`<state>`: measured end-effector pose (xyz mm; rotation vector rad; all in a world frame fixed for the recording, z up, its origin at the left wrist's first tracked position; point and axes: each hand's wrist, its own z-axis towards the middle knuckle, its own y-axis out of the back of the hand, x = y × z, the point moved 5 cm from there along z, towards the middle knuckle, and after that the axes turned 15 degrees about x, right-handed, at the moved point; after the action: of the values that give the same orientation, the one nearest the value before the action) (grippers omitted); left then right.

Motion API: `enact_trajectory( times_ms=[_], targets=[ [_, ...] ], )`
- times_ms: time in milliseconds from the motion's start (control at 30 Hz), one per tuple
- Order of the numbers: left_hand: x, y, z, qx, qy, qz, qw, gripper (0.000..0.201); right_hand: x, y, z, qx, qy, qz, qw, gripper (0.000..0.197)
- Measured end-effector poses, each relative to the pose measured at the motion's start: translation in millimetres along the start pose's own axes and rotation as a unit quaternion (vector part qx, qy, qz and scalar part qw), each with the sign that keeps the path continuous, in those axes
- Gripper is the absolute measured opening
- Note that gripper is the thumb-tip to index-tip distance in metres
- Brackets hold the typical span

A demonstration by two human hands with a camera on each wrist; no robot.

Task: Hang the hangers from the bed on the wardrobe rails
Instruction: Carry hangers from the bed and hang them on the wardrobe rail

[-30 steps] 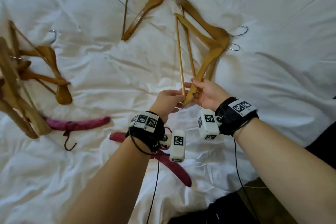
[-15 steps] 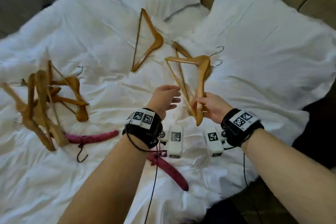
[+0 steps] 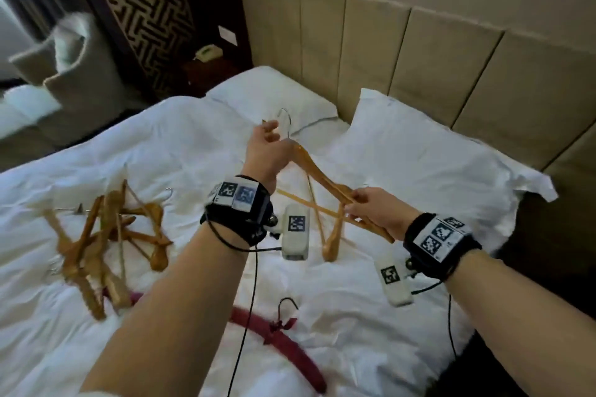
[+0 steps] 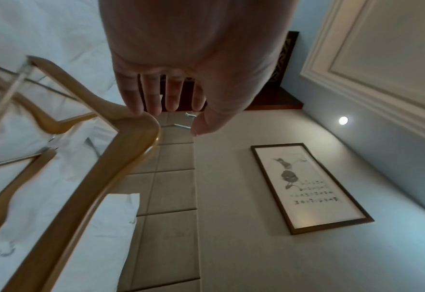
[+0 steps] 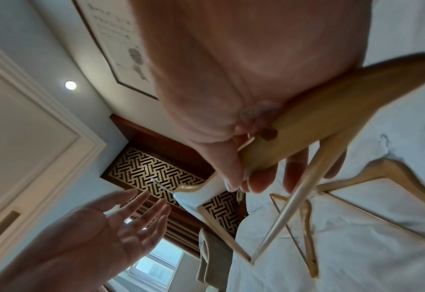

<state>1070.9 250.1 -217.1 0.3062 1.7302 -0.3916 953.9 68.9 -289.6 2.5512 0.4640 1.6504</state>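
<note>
My right hand (image 3: 361, 203) grips one arm's end of a wooden hanger (image 3: 322, 180) and holds it tilted above the bed (image 3: 435, 177). Its metal hook (image 3: 285, 121) points up and away. My left hand (image 3: 263, 138) is raised by the hanger's neck with fingers spread and holds nothing. In the left wrist view the fingertips (image 4: 143, 106) hover at the hanger (image 4: 101, 164); I cannot tell if they touch. The right wrist view shows the right hand (image 5: 243, 177) wrapped round the hanger (image 5: 318, 122). Another wooden hanger (image 3: 332, 235) lies on the sheet below.
A pile of several wooden hangers (image 3: 106, 235) lies on the bed's left side. A red padded hanger (image 3: 277, 329) lies near me. Two pillows (image 3: 267, 90) sit against the padded headboard (image 3: 419, 51). An armchair (image 3: 74, 74) and a nightstand phone (image 3: 208, 53) stand beyond.
My right hand has lifted the wooden hanger off the bed. My left hand has let go of its bar and risen toward the hook. The head view has tilted up.
</note>
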Motion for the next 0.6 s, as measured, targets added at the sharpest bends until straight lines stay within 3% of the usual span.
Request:
enact_trajectory(
  times_ms=[167, 367, 600],
  targets=[
    [-42, 23, -23, -0.058, -0.061, 0.038, 0.996, 0.082, 34, -7, -20, 0.025, 0.023, -0.069, 0.997, 0.012],
    [-70, 46, -55, -0.128, -0.133, 0.170, 0.968, 0.039, 62, -16, -28, 0.072, 0.052, -0.074, 0.993, 0.014],
    [-81, 60, -86, -0.197, -0.153, 0.248, 0.936, 0.038, 77, -12, -26, 0.125, 0.090, -0.061, 0.986, 0.017]
  ],
)
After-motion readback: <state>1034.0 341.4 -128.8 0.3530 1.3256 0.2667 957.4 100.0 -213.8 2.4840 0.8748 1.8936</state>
